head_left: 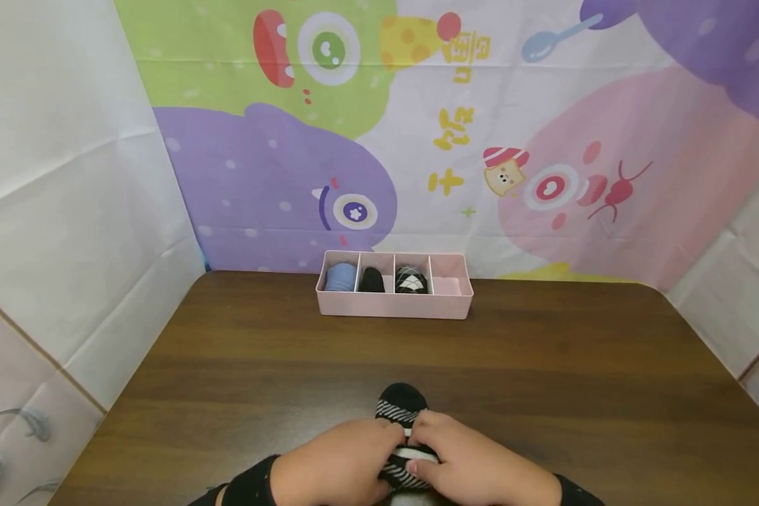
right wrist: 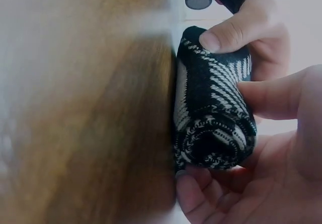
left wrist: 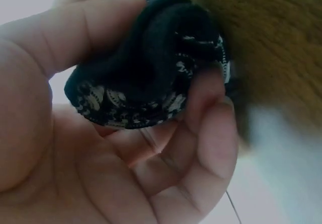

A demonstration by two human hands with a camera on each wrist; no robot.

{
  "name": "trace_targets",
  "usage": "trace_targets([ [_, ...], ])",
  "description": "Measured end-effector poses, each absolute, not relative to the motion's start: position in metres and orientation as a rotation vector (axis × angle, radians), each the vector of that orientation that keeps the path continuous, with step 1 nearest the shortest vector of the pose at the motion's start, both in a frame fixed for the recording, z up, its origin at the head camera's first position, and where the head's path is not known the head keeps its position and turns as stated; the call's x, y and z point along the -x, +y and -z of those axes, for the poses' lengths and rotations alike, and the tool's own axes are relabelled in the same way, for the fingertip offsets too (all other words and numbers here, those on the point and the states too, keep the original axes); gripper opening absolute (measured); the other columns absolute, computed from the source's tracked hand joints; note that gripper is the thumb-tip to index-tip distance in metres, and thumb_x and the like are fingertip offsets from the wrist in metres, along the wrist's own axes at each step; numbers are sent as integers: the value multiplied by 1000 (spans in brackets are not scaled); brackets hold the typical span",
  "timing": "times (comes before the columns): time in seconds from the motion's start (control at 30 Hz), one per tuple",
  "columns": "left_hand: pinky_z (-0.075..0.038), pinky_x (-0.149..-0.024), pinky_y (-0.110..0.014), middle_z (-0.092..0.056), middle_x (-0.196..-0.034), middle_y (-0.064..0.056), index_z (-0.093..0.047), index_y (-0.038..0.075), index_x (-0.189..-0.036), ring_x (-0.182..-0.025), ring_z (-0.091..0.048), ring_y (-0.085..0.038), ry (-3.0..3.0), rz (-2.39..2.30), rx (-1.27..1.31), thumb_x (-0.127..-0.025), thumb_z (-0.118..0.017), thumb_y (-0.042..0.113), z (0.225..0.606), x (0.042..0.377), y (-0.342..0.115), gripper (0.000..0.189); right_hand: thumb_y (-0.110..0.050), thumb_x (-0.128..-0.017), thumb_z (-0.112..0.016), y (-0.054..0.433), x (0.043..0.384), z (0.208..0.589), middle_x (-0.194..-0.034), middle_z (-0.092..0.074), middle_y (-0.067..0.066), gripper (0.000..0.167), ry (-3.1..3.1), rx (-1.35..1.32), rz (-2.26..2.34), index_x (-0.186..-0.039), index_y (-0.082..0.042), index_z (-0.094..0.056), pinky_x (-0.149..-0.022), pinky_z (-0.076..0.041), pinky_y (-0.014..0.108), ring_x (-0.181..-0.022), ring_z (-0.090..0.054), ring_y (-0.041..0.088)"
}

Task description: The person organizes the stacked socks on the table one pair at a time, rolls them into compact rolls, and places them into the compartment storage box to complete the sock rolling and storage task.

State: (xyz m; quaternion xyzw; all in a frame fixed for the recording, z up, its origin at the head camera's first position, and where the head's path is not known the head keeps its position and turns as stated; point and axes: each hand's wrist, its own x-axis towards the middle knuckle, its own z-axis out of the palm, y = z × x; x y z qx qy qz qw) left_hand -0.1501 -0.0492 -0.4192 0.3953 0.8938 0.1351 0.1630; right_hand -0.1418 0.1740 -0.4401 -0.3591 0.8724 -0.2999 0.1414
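A black sock with white diagonal stripes (head_left: 402, 402) lies at the near middle of the table, partly rolled up. My left hand (head_left: 344, 460) holds the roll from the left, its thumb and fingers curled round it. From the right, my right hand (head_left: 464, 457) grips the same roll with thumb and fingers. The right wrist view shows the spiral end of the rolled sock (right wrist: 211, 138) close by the tabletop. In the left wrist view, dark knit folds (left wrist: 146, 58) sit between thumb and fingertips. The hands cover much of the roll in the head view.
At the table's far edge stands a pink box (head_left: 392, 305) with several compartments. It holds a blue rolled sock (head_left: 341, 277), a black one (head_left: 372, 280) and a black-and-white patterned one (head_left: 411, 280). Behind hangs a cartoon-print cloth (head_left: 449, 232). The brown wooden table (head_left: 259, 337) spreads around the hands.
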Motion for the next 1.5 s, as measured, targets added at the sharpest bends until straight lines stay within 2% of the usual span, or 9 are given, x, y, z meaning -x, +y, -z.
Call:
trace_targets([
  [0.1, -51, -77, -26, -60, -97, 11, -68, 17, -106, -81, -54, -2, 2573, -328, -1113, -84, -82, 23, 419, 149, -48, 27, -38, -105, -58, 174, 142, 441, -102, -50, -15, 14, 2520, 1004, 866, -104, -25, -64, -79, -45, 25, -92, -50, 3],
  [0.27, -51, -76, -26, -55, -97, 8, -72, 12, -110, -80, -51, -4, 2600, -240, -1081, -91, -79, 32, 418, 148, -48, 28, -37, -105, -61, 174, 139, 442, -107, -55, -18, 13, 2567, 962, 906, -113, -27, -60, -86, -49, 29, -97, -53, 2],
  [0.43, -51, -81, -27, -61, -95, 7, -69, 12, -110, -84, -56, -5, 2630, -272, -1121, -93, -74, 29, 419, 148, -50, 25, -29, -101, -67, 165, 133, 437, -105, -55, -14, 11, 2745, 1083, 735, -110, -23, -62, -84, -51, 30, -95, -54, 5],
  [0.63, -50, -71, -27, -63, -87, 7, -56, 17, -107, -76, -58, -3, 2616, -481, -1025, -93, -72, 19, 416, 147, -52, 21, -32, -94, -75, 158, 129, 436, -114, -58, -4, 39, 2809, 1181, 420, -124, -9, -65, -90, -53, 36, -104, -56, 11],
  [0.8, -51, -78, -28, -62, -97, 8, -61, 16, -106, -84, -57, -4, 2627, -442, -1051, -91, -75, 21, 413, 146, -52, 21, -32, -91, -77, 158, 129, 438, -110, -57, -6, 41, 2811, 1206, 414, -124, -9, -66, -87, -53, 34, -100, -54, 10],
  [1.03, -52, -89, -30, -61, -117, 6, -62, 15, -129, -100, -58, -6, 2566, -441, -953, -79, -91, 27, 410, 141, -52, 59, -34, -98, -69, 157, 131, 443, -115, -59, -5, 40, 2804, 1187, 429, -127, -8, -66, -91, -52, 36, -107, -55, 12],
  [1.23, -52, -92, -31, -59, -117, 3, -64, 11, -127, -104, -57, -9, 2674, -383, -1036, -83, -87, 21, 409, 136, -53, 51, -34, -101, -63, 158, 134, 444, -117, -62, -3, 37, 2811, 1166, 424, -127, -8, -66, -95, -52, 37, -108, -57, 13],
  [1.4, -53, -92, -31, -58, -119, 2, -61, 12, -131, -103, -57, -9, 2672, -326, -1072, -82, -88, 18, 407, 137, -53, 56, -33, -102, -62, 159, 134, 442, -113, -62, -5, 34, 2812, 1137, 481, -125, -9, -67, -94, -51, 37, -106, -56, 12],
  [1.5, -53, -91, -29, -58, -122, 3, -60, 14, -132, -104, -59, -8, 2649, -328, -1109, -86, -85, 15, 408, 139, -53, 53, -31, -102, -62, 161, 135, 442, -115, -62, -5, 33, 2795, 1136, 522, -127, -9, -66, -95, -51, 37, -108, -56, 12],
])
